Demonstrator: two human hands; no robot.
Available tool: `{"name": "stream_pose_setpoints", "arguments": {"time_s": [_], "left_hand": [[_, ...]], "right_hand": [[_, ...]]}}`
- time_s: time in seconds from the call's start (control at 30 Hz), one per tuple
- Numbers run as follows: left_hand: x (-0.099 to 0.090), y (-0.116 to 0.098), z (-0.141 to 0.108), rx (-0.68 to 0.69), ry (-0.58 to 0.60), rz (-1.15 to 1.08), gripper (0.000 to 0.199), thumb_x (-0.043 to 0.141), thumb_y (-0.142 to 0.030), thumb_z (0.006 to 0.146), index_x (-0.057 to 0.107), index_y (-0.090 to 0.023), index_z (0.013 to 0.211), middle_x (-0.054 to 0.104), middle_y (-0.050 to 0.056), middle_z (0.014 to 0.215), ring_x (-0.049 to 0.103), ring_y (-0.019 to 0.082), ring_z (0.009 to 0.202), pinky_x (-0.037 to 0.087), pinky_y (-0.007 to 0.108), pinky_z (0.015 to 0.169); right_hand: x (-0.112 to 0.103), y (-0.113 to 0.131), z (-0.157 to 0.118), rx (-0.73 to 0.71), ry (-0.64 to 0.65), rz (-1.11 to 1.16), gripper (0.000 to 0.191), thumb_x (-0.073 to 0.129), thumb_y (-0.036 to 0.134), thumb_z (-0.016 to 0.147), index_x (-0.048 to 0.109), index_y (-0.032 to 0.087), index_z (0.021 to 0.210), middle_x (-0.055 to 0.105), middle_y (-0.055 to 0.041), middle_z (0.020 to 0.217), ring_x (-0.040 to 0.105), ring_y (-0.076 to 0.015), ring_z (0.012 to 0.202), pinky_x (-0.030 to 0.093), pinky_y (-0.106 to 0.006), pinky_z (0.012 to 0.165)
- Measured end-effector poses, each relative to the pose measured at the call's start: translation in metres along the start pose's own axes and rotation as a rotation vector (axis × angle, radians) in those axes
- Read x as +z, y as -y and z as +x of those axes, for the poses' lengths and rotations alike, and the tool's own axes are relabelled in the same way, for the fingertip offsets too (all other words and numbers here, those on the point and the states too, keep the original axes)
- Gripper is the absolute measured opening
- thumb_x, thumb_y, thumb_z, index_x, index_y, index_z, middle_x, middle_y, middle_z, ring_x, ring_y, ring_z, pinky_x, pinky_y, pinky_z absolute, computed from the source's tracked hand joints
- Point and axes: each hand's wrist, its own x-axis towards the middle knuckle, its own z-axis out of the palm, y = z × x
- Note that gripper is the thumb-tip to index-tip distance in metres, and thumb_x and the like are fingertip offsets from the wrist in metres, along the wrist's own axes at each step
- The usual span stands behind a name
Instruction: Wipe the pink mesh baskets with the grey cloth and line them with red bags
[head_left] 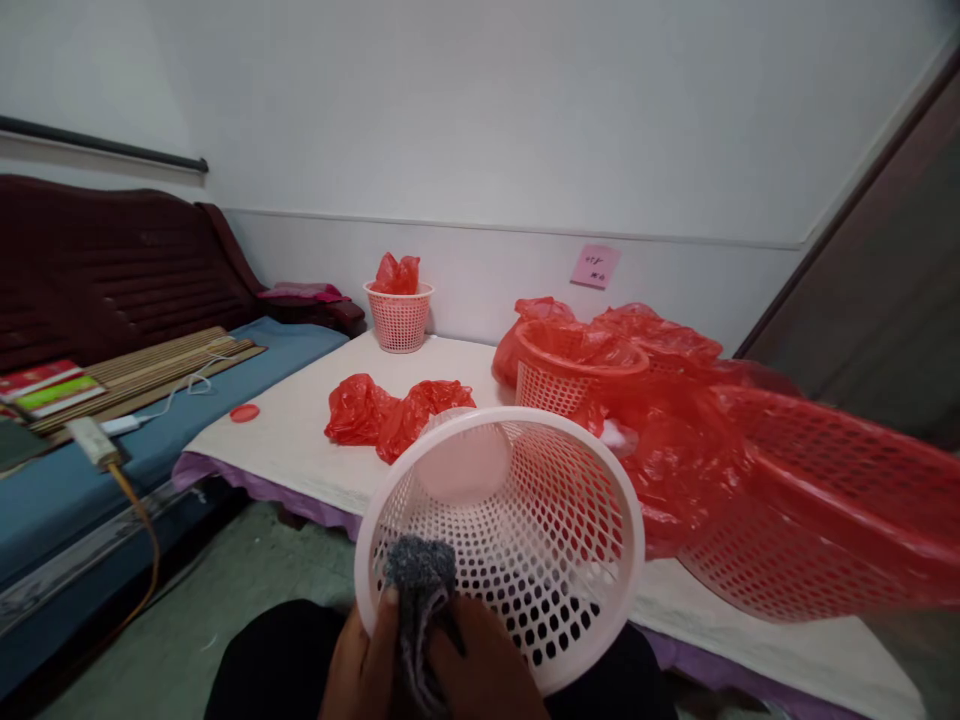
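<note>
A pale pink perforated plastic basket is tilted over my lap, its mouth facing me. At its lower left rim my left hand is closed on the basket, the thumb lying against a dark grey cloth. My right hand is wrapped round that bunched cloth and reaches just inside the mouth. The cloth's upper end lies over the basket's inner wall, and its lower part hangs between my hands. My hands cover part of the rim.
Crumpled red plastic bags lie on the white-covered low table. Red-bagged baskets crowd the right side. Another pink basket stands at the back. A blue-covered wooden bench with a power strip is on the left.
</note>
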Motion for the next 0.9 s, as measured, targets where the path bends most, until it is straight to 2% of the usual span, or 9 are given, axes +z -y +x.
{"name": "stream_pose_setpoints", "arguments": {"time_s": [0.1, 0.23, 0.3, 0.4, 0.47, 0.6, 0.73, 0.8, 0.9], "left_hand": [[-0.002, -0.006, 0.002, 0.012, 0.027, 0.044, 0.054, 0.049, -0.064, 0.078, 0.068, -0.014, 0.086, 0.072, 0.009, 0.074, 0.068, 0.030, 0.087, 0.057, 0.036, 0.073], [0.006, -0.006, 0.001, 0.062, -0.012, 0.060, 0.052, 0.047, -0.060, 0.080, 0.068, -0.014, 0.092, 0.073, 0.011, 0.077, 0.068, 0.031, 0.091, 0.057, 0.036, 0.069], [0.009, -0.006, 0.000, 0.071, -0.003, 0.081, 0.049, 0.048, -0.058, 0.080, 0.068, -0.015, 0.091, 0.074, 0.011, 0.080, 0.067, 0.031, 0.095, 0.057, 0.035, 0.069], [0.008, -0.006, 0.001, 0.062, 0.035, 0.136, 0.044, 0.048, -0.055, 0.081, 0.067, -0.015, 0.087, 0.074, 0.012, 0.085, 0.066, 0.031, 0.099, 0.057, 0.034, 0.070], [0.005, -0.002, 0.004, 0.066, 0.055, 0.173, 0.043, 0.049, -0.052, 0.081, 0.067, -0.014, 0.091, 0.074, 0.013, 0.093, 0.064, 0.031, 0.104, 0.056, 0.033, 0.072], [-0.005, 0.011, 0.012, 0.014, 0.028, 0.211, 0.047, 0.050, -0.052, 0.080, 0.066, -0.010, 0.094, 0.074, 0.016, 0.094, 0.069, 0.031, 0.091, 0.056, 0.034, 0.072], [-0.006, 0.016, 0.010, 0.085, 0.054, 0.280, 0.044, 0.048, -0.050, 0.081, 0.065, -0.013, 0.097, 0.074, 0.014, 0.097, 0.069, 0.029, 0.092, 0.054, 0.034, 0.077], [0.000, 0.015, 0.005, 0.133, 0.049, 0.315, 0.043, 0.045, -0.048, 0.083, 0.064, -0.014, 0.100, 0.074, 0.013, 0.096, 0.069, 0.029, 0.093, 0.053, 0.034, 0.077], [0.011, 0.013, -0.002, 0.176, -0.024, 0.353, 0.041, 0.040, -0.046, 0.086, 0.063, -0.017, 0.104, 0.075, 0.010, 0.085, 0.071, 0.028, 0.081, 0.052, 0.034, 0.070]], "right_hand": [[-0.005, -0.019, 0.006, 0.040, 0.111, -0.080, 0.018, 0.061, 0.014, 0.077, 0.066, 0.024, 0.092, 0.065, -0.0077, 0.088, 0.059, -0.0234, 0.079, 0.044, -0.032, 0.067], [-0.019, -0.040, 0.020, 0.260, 0.308, -0.072, 0.032, 0.049, 0.000, 0.073, 0.067, 0.018, 0.093, 0.065, -0.0132, 0.094, 0.061, -0.0273, 0.084, 0.046, -0.040, 0.073], [-0.022, -0.039, 0.029, 0.325, 0.279, 0.165, 0.035, 0.047, 0.000, 0.071, 0.064, 0.019, 0.095, 0.063, -0.0105, 0.096, 0.060, -0.0244, 0.088, 0.046, -0.037, 0.078], [-0.020, -0.020, 0.043, 0.364, 0.098, 0.615, 0.032, 0.048, 0.004, 0.070, 0.057, 0.020, 0.095, 0.060, -0.0048, 0.097, 0.056, -0.0184, 0.092, 0.044, -0.030, 0.083], [-0.015, -0.006, 0.052, 0.347, 0.004, 0.731, 0.026, 0.048, 0.008, 0.073, 0.055, 0.020, 0.095, 0.058, -0.0044, 0.100, 0.054, -0.0177, 0.093, 0.044, -0.030, 0.084], [0.003, -0.004, 0.068, 0.235, 0.098, 0.422, 0.022, 0.052, 0.012, 0.078, 0.057, 0.020, 0.098, 0.059, -0.0078, 0.105, 0.053, -0.0205, 0.092, 0.044, -0.032, 0.080], [0.027, -0.044, 0.080, 0.248, 0.256, 0.060, 0.027, 0.046, 0.010, 0.083, 0.063, 0.016, 0.104, 0.062, -0.0166, 0.104, 0.058, -0.0269, 0.090, 0.044, -0.040, 0.077], [0.035, -0.069, 0.085, 0.292, 0.261, 0.031, 0.027, 0.048, 0.011, 0.082, 0.065, 0.012, 0.102, 0.062, -0.0213, 0.105, 0.059, -0.0307, 0.092, 0.043, -0.045, 0.079], [0.043, -0.093, 0.087, 0.338, 0.238, 0.025, 0.034, 0.047, 0.009, 0.082, 0.063, 0.014, 0.112, 0.062, -0.0192, 0.111, 0.057, -0.0312, 0.104, 0.041, -0.047, 0.088]]}}
